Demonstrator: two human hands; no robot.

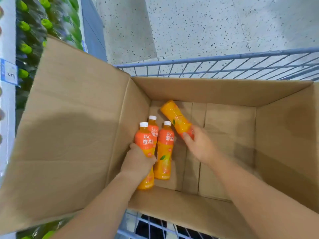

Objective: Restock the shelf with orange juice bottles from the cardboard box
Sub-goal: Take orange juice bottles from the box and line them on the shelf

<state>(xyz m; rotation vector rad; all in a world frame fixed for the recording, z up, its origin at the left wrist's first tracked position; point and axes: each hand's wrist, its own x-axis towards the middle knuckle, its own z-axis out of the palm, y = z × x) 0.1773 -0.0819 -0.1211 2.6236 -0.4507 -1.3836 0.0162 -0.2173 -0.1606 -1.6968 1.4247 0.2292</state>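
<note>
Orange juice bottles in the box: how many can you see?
4 bottles: one in the left hand, one behind it, one beside it, one tilted in the right hand. None seems hidden.

This is a shop aisle, most likely a supermarket. A shelf point(7, 40) on the left holds rows of green-capped bottles point(25, 48) behind a blue price tag point(9, 72). A wire trolley point(224, 57) stands on the speckled floor point(207, 23), carrying a cardboard box point(77, 126) of identical orange juice bottles point(164, 149).
</note>
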